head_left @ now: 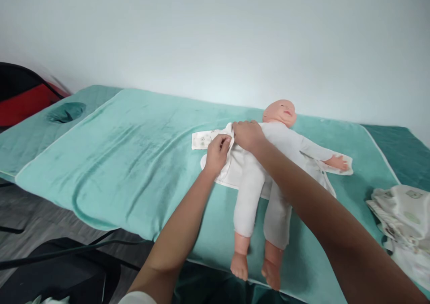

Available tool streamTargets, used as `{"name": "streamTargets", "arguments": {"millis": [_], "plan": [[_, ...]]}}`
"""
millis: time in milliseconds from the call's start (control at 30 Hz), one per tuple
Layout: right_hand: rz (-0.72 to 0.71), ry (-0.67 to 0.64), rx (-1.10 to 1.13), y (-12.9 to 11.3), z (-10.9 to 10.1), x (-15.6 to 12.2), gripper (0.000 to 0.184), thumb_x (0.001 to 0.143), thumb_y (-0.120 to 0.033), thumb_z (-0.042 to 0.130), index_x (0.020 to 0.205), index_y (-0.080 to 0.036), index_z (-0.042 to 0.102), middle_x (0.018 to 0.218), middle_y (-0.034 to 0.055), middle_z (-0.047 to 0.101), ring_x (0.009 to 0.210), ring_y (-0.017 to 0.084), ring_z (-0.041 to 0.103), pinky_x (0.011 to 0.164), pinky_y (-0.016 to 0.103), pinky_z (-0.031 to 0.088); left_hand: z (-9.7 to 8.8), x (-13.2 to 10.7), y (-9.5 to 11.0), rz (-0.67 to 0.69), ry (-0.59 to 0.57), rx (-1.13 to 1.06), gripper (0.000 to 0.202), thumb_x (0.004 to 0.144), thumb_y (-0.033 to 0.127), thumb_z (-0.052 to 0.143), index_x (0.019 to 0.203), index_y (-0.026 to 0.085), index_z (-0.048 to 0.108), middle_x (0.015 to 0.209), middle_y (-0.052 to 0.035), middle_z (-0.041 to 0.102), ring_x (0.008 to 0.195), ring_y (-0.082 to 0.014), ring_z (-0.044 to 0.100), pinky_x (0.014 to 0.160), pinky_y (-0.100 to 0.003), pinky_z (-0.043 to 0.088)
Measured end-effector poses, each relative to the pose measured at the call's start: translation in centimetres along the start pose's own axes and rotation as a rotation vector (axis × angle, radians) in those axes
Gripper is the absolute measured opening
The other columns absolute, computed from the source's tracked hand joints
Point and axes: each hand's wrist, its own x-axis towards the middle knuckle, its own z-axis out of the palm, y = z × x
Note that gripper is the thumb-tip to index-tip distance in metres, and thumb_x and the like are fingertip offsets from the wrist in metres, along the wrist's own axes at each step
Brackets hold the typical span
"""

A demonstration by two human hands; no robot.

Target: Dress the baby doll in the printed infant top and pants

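A baby doll (pixel 280 142) lies on its back on a green-covered bed, its head toward the wall and bare feet at the near edge. It has a white outfit on its body and legs. Under it spreads a white patterned baby shirt (pixel 230 174), one sleeve stretched out to the left. My left hand (pixel 217 154) pinches the shirt's cloth near that sleeve. My right hand (pixel 247 134) is closed on the same cloth at the doll's shoulder, its fingertips partly hidden. On the right, the doll's other arm lies in the second sleeve, with the doll's hand showing.
The green bed (pixel 110 160) runs along a white wall and has a face hole (pixel 67 112) at its left end. A pile of folded baby clothes (pixel 403 214) lies at the right edge. Black and red chairs stand at the left, and a black seat (pixel 67 268) is below.
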Motion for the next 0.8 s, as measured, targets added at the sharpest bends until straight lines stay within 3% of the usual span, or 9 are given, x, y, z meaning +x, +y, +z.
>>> {"name": "streamTargets", "arguments": {"millis": [133,233,333,400,467,533,600,700,800], "plan": [[0.001,0.081,0.102,1.2,-0.6,-1.3,0.032,0.098,-0.036,0.048,0.116,-0.014,0.063,0.113,0.0157,0.07,0.107,0.032,0.062,0.091,0.043,0.042,-0.4,0.1,-1.0,-0.094,0.186,0.103,0.015,0.095,0.031,0.055,0.103,0.02,0.062,0.102,-0.0067,0.066,0.092,-0.0185,0.061,0.084,-0.032,0.046],[0.059,0.188,0.257,3.0,-0.8,-3.5,0.032,0.097,-0.037,0.049,0.118,-0.018,0.064,0.119,0.0125,0.069,0.111,0.031,0.06,0.097,0.044,0.042,-0.4,0.1,-1.1,-0.14,0.087,0.21,0.017,0.092,0.036,0.06,0.094,0.02,0.062,0.092,-0.005,0.065,0.084,-0.0193,0.058,0.08,-0.033,0.044],[0.162,0.384,0.434,5.6,0.4,-6.8,0.033,0.095,-0.035,0.049,0.119,-0.018,0.064,0.123,0.0121,0.067,0.118,0.03,0.057,0.103,0.044,0.04,-0.2,0.1,-0.7,-0.134,-0.002,0.175,0.018,0.09,0.038,0.062,0.086,0.02,0.059,0.083,-0.0024,0.062,0.078,-0.0179,0.055,0.077,-0.031,0.041],[0.294,0.566,0.535,7.7,1.8,-9.2,0.035,0.093,-0.035,0.048,0.121,-0.017,0.062,0.125,0.0141,0.065,0.12,0.029,0.056,0.104,0.042,0.041,-0.1,0.1,-0.2,-0.136,0.003,0.07,0.017,0.09,0.036,0.062,0.084,0.02,0.057,0.083,-0.001,0.061,0.076,-0.016,0.053,0.076,-0.029,0.041],[0.527,0.681,0.596,9.5,3.2,-11.6,0.043,0.092,-0.039,0.048,0.125,-0.015,0.06,0.127,0.018,0.061,0.113,0.028,0.058,0.098,0.042,0.045,0.2,0.1,0.4,-0.127,0.021,-0.047,0.017,0.09,0.035,0.061,0.083,0.02,0.054,0.088,-0.0009,0.061,0.078,-0.0143,0.054,0.077,-0.027,0.04],[0.693,0.611,0.622,10.6,4.1,-13.5,0.05,0.092,-0.046,0.047,0.127,-0.012,0.06,0.119,0.0193,0.064,0.106,0.03,0.061,0.093,0.044,0.047,0.6,0.1,1.4,-0.113,0.022,-0.148,0.018,0.09,0.034,0.06,0.082,0.021,0.053,0.093,-0.0008,0.061,0.081,-0.0132,0.053,0.079,-0.025,0.04],[0.747,0.463,0.645,11.0,4.5,-14.7,0.057,0.095,-0.053,0.043,0.132,-0.012,0.06,0.105,0.0184,0.069,0.1,0.033,0.063,0.09,0.046,0.046,1.3,0.3,2.5,-0.114,0.002,-0.213,0.017,0.091,0.034,0.059,0.082,0.021,0.051,0.088,0.0005,0.057,0.078,-0.0126,0.051,0.076,-0.024,0.039],[0.713,0.355,0.749,10.7,4.6,-15.3,0.065,0.097,-0.058,0.038,0.144,-0.015,0.051,0.101,0.0164,0.073,0.098,0.034,0.065,0.087,0.047,0.047,2.8,0.8,4.5,-0.092,-0.049,-0.251,0.018,0.094,0.032,0.056,0.082,0.021,0.048,0.079,0.0027,0.049,0.073,-0.0124,0.045,0.073,-0.024,0.037],[0.652,0.374,0.943,10.6,5.1,-15.0,0.066,0.094,-0.058,0.045,0.148,-0.02,0.048,0.109,0.0126,0.073,0.098,0.03,0.066,0.089,0.045,0.048,4.2,1.8,6.2,-0.093,-0.079,-0.225,0.02,0.096,0.03,0.054,0.08,0.02,0.046,0.079,0.0027,0.048,0.075,-0.0125,0.045,0.074,-0.025,0.036]]}}
